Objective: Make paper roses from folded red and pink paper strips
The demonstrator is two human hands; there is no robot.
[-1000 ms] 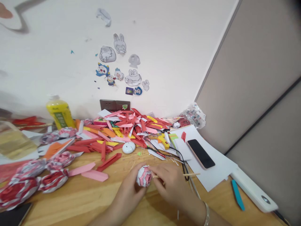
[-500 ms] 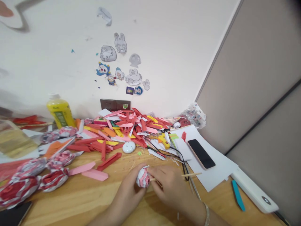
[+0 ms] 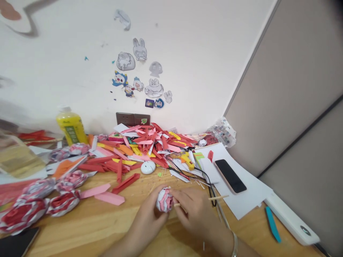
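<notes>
Fingers of the left hand [image 3: 147, 211] are wrapped round a pink-and-white paper ball [image 3: 164, 200] over the worktop [image 3: 91, 228]; by those of the right hand [image 3: 195, 210], a thin stick [image 3: 218, 197] is pinched, its tip beside the ball. Probably light and crushable, it is best cupped loosely. Folded strips [image 3: 154, 137] are heaped near the wall [image 3: 200, 60].

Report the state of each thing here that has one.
Left hand: curled around the paper ball
Right hand: gripping the wooden stick
Paper ball: held
Wooden stick: held
Bottle: upright, capped
Pink-edged phone: face up, screen dark
Yellow glue gun: lying down
Paper strips: folded, heaped
</notes>
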